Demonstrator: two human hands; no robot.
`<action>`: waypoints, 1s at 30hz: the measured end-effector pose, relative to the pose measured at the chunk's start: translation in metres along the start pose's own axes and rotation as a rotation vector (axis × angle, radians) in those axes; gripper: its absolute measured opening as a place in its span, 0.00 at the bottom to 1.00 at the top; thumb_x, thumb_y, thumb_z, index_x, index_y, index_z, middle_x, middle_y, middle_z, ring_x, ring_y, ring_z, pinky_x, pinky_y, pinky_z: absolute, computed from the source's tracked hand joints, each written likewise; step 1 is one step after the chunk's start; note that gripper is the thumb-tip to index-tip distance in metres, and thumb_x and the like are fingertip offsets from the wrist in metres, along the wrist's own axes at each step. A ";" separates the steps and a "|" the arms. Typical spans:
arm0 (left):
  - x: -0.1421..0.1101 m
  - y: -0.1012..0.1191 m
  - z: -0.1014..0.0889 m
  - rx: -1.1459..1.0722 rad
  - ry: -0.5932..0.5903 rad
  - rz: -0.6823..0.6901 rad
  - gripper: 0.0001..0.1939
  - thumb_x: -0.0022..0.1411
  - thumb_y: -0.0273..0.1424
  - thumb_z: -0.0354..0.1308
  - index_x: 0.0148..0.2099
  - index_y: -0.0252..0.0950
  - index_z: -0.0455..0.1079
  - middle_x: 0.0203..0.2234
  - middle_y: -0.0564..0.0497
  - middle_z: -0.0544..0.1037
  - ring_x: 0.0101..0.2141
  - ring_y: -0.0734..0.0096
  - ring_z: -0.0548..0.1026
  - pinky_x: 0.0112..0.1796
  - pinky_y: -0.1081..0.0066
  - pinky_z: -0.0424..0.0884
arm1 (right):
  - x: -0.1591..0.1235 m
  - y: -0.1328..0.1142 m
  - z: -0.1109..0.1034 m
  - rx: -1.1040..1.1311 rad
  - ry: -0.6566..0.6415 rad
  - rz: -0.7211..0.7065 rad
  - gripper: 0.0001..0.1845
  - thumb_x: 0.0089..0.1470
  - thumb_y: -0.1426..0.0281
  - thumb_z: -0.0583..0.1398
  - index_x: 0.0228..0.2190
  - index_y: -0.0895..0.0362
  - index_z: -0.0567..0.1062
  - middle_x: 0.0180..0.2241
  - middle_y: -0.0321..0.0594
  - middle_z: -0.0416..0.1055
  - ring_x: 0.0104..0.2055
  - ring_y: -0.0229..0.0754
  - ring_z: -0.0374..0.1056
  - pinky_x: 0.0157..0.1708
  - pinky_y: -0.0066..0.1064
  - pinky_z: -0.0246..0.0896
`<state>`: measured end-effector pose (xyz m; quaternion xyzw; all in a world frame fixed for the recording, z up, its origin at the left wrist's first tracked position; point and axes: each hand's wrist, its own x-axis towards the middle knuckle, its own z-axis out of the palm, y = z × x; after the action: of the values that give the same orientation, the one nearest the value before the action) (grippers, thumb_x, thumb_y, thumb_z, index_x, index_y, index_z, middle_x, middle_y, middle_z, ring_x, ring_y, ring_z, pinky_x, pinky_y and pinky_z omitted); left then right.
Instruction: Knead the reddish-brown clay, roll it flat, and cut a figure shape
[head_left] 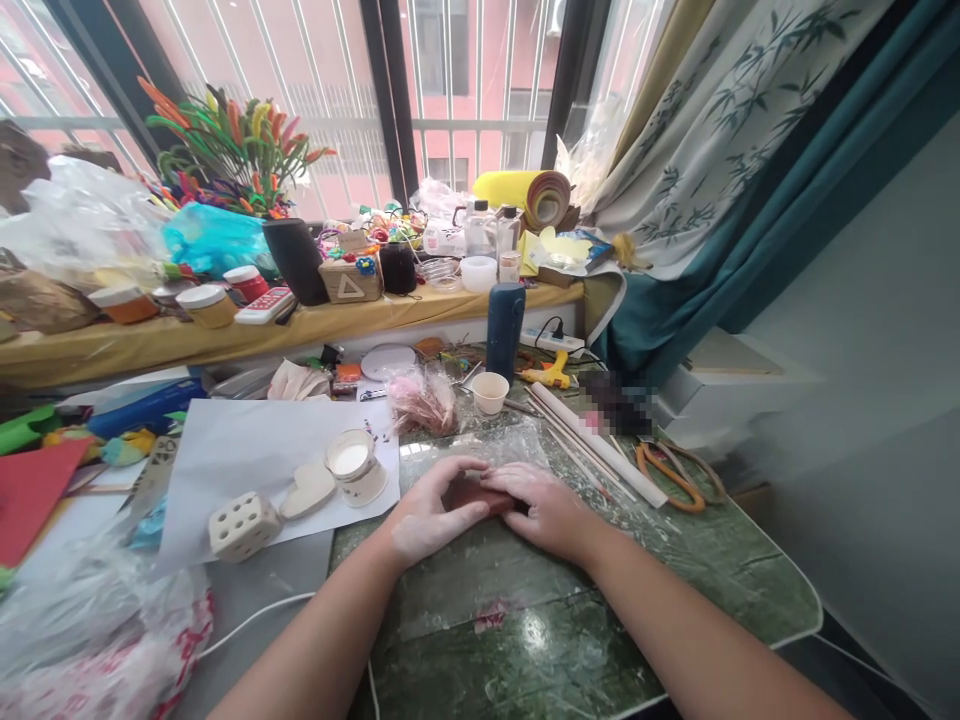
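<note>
Barred window (480, 112), teal curtain (840, 170), grey wall (862, 400)

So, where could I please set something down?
Mostly bare green table lies this side of the left hand and right hand, and at the right corner, nearer than the orange handle. It's crowded on the windowsill and around the blue cylinder.

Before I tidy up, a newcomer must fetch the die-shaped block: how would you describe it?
Left of the person's left hand lies a large white sheet. Near its lower edge, the die-shaped block is leftmost of three pale pieces, beside a flat piece and farther from a round pot. It alone is boxy, with round hollows.
</note>
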<state>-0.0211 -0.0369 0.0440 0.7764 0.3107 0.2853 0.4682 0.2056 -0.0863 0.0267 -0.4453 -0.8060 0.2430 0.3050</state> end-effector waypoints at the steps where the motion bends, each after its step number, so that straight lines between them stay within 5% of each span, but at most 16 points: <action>1: 0.000 -0.001 0.000 -0.016 0.033 -0.023 0.19 0.65 0.38 0.60 0.57 0.41 0.70 0.52 0.45 0.77 0.53 0.57 0.75 0.56 0.57 0.70 | -0.001 -0.001 -0.003 0.018 -0.022 0.000 0.31 0.52 0.73 0.65 0.58 0.50 0.72 0.57 0.44 0.72 0.61 0.52 0.65 0.63 0.48 0.56; 4: -0.003 -0.002 0.001 0.084 0.184 -0.049 0.14 0.70 0.38 0.53 0.52 0.40 0.72 0.47 0.46 0.79 0.49 0.60 0.77 0.52 0.58 0.73 | -0.006 -0.002 -0.009 0.128 -0.047 0.057 0.42 0.42 0.61 0.74 0.59 0.49 0.72 0.59 0.46 0.70 0.62 0.58 0.63 0.63 0.51 0.56; 7: -0.006 0.009 0.002 0.324 0.243 0.100 0.11 0.69 0.33 0.53 0.51 0.40 0.72 0.48 0.46 0.79 0.51 0.59 0.76 0.55 0.55 0.71 | -0.005 0.006 -0.008 0.376 0.101 0.203 0.32 0.44 0.55 0.73 0.51 0.49 0.78 0.54 0.45 0.74 0.56 0.56 0.68 0.59 0.50 0.60; 10: -0.002 0.032 0.009 0.526 0.156 0.238 0.18 0.68 0.31 0.52 0.60 0.41 0.67 0.57 0.45 0.74 0.60 0.58 0.68 0.61 0.53 0.64 | 0.001 0.020 -0.004 0.795 0.391 0.392 0.20 0.52 0.53 0.69 0.42 0.52 0.80 0.43 0.44 0.79 0.47 0.50 0.73 0.51 0.43 0.66; 14: 0.018 0.053 0.033 0.764 -0.073 0.096 0.34 0.69 0.44 0.53 0.71 0.33 0.54 0.69 0.38 0.57 0.70 0.48 0.51 0.65 0.46 0.54 | 0.009 0.034 -0.003 1.090 0.581 0.456 0.23 0.54 0.47 0.64 0.38 0.53 0.79 0.36 0.41 0.78 0.38 0.44 0.73 0.40 0.37 0.69; 17: 0.029 0.046 0.052 0.879 -0.205 -0.002 0.43 0.66 0.52 0.51 0.72 0.28 0.50 0.71 0.33 0.50 0.71 0.43 0.45 0.66 0.43 0.46 | 0.010 0.037 -0.007 1.165 0.622 0.449 0.23 0.55 0.46 0.63 0.37 0.53 0.78 0.34 0.39 0.78 0.37 0.43 0.73 0.38 0.35 0.69; 21: 0.028 0.030 0.065 0.934 -0.258 -0.010 0.43 0.66 0.53 0.51 0.72 0.31 0.51 0.71 0.35 0.52 0.71 0.43 0.44 0.66 0.42 0.42 | 0.009 0.035 -0.009 1.232 0.606 0.439 0.23 0.52 0.48 0.66 0.35 0.55 0.78 0.32 0.40 0.77 0.36 0.43 0.73 0.36 0.34 0.69; 30: 0.025 0.034 0.058 0.851 -0.284 -0.002 0.49 0.59 0.55 0.59 0.73 0.36 0.49 0.72 0.37 0.48 0.71 0.39 0.41 0.66 0.38 0.40 | 0.011 0.035 -0.010 1.299 0.588 0.410 0.24 0.49 0.48 0.67 0.35 0.55 0.78 0.30 0.39 0.77 0.32 0.41 0.73 0.33 0.32 0.68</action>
<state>0.0452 -0.0626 0.0557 0.9310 0.3340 0.0222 0.1455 0.2280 -0.0584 0.0130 -0.3635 -0.2858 0.5935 0.6587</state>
